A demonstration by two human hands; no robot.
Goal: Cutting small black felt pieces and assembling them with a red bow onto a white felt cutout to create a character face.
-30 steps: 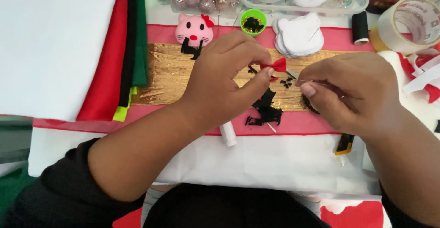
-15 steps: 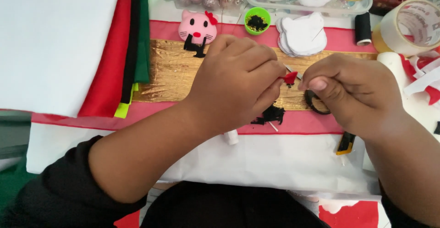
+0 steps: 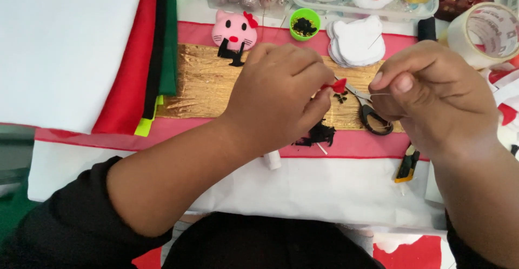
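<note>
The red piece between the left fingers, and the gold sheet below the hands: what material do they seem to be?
The red piece looks like felt: matte, soft-edged, no shine, though it is small. The gold sheet seems to be metallic foil or glitter paper: it glints and shows fine crinkled streaks.

A crinkled, shiny gold foil sheet lies on matt pink felt, with soft matt felt sheets at the left, glossy plastic tape far right, and metal scissors with black plastic handles.
</note>
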